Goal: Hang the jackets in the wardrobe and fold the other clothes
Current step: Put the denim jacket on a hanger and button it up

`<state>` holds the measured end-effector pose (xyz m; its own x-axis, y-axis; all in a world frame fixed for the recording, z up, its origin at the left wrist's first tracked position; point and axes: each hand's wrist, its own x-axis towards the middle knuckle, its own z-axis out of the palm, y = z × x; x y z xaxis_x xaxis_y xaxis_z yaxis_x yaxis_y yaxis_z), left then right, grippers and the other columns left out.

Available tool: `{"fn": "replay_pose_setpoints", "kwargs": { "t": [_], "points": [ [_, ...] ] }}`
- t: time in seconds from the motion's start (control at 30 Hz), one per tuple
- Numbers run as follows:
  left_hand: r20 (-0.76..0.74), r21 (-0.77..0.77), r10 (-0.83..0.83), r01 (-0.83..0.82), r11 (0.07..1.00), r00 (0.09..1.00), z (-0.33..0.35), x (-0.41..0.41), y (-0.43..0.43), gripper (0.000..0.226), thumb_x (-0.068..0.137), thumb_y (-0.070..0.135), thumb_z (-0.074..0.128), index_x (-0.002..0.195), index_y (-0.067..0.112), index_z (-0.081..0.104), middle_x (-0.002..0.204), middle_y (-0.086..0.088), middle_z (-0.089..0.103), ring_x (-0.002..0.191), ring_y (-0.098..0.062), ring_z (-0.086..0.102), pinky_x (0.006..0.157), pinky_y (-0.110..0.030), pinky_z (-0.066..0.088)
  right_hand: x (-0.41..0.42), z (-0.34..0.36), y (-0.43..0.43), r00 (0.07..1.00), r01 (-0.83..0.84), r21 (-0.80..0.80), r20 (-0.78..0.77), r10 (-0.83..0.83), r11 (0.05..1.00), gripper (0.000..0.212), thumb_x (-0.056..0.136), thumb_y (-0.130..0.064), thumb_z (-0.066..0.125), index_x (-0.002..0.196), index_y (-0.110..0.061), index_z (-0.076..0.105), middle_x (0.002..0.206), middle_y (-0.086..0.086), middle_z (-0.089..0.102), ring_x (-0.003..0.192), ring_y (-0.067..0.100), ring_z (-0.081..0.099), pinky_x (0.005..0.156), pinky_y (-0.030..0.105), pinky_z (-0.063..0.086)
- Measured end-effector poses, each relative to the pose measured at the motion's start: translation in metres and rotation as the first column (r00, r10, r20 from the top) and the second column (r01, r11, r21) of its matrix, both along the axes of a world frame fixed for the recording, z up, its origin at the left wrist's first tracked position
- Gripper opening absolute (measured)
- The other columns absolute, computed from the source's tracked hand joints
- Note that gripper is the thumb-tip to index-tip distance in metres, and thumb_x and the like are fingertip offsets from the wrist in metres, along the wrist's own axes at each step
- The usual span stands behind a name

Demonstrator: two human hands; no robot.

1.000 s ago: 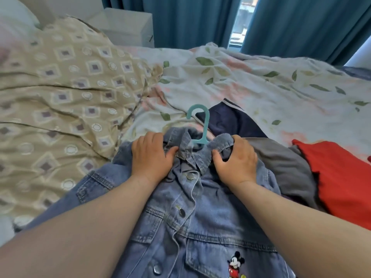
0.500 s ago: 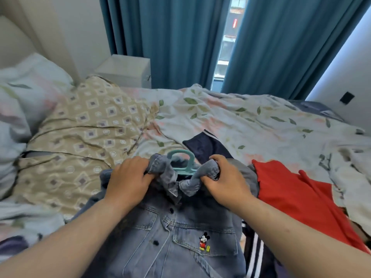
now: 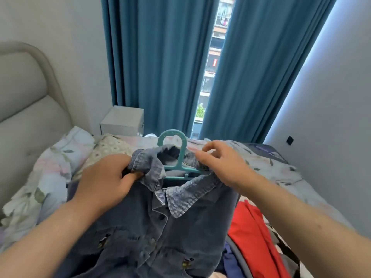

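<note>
Holding denim jacket (image 3: 140,227) up | my left hand (image 3: 104,181) clenches collar (image 3: 149,167) to steady hanger (image 3: 179,155) | right hand (image 3: 224,165) loose-fingered, gripping nothing.

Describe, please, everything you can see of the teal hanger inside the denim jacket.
The hanger looks like teal plastic, with a broad flat hook, a stem and two cross bars below it. It stands roughly upright inside the neck of the denim jacket, hook rising clear above the collar; both shoulder ends are hidden under the fabric. The left hand grips the collar beside it, and the right hand is at its right arm, though whether it touches the plastic is unclear.
</note>
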<state>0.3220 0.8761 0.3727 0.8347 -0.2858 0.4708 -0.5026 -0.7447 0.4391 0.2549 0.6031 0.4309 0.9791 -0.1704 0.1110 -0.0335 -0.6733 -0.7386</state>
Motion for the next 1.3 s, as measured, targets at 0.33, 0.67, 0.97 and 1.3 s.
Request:
{"fn": "replay_pose_setpoints", "kwargs": {
  "t": [0.33, 0.67, 0.97, 1.3],
  "points": [
    [0.095, -0.111, -0.005, 0.015, 0.994, 0.995, 0.162, -0.088, 0.039, 0.042, 0.08, 0.038, 0.073, 0.062, 0.031, 0.036, 0.059, 0.009, 0.049, 0.06, -0.005, 0.045, 0.05, -0.029, 0.025, -0.066, 0.182, 0.07, 0.98, -0.043, -0.299, 0.175, 0.099, 0.953, 0.028, 0.094, -0.011, 0.052, 0.093, -0.03, 0.073, 0.08, -0.011, 0.07, 0.073, 0.004, 0.062, 0.074, 0.034, 0.056],
    [0.274, -0.183, 0.093, -0.043, 0.982, 0.957, 0.243, -0.133, 0.061, 0.042, 0.073, 0.027, 0.082, 0.06, 0.028, 0.042, 0.056, 0.008, 0.047, 0.056, -0.006, 0.045, 0.048, -0.027, 0.03, -0.096, 0.246, 0.091, 0.934, -0.278, -0.344, 0.122, 0.336, 0.897, 0.007, 0.091, -0.031, 0.068, 0.095, -0.027, 0.071, 0.083, -0.012, 0.072, 0.079, 0.005, 0.066, 0.078, 0.03, 0.056],
    [0.465, -0.196, 0.146, -0.06, 0.979, 0.873, 0.284, -0.191, 0.071, 0.037, 0.067, 0.023, 0.088, 0.06, 0.016, 0.052, 0.067, 0.005, 0.051, 0.072, -0.014, 0.048, 0.067, -0.03, 0.038, -0.096, 0.29, 0.058, 0.877, -0.324, -0.402, 0.21, 0.431, 0.856, 0.005, 0.09, -0.034, 0.07, 0.088, -0.029, 0.069, 0.078, -0.015, 0.069, 0.074, 0.002, 0.063, 0.066, 0.019, 0.051],
    [-0.125, -0.197, 0.08, -0.104, 0.975, 0.989, 0.303, -0.225, 0.064, 0.037, 0.072, 0.063, 0.053, 0.105, 0.052, 0.063, 0.1, 0.02, 0.071, 0.091, 0.0, 0.067, 0.081, -0.035, 0.052, -0.102, 0.311, 0.018, 0.736, -0.553, -0.273, 0.282, 0.615, 0.787, 0.006, 0.092, -0.021, 0.068, 0.09, -0.025, 0.071, 0.087, -0.005, 0.073, 0.085, 0.011, 0.067, 0.079, 0.024, 0.053]
  ]
}}
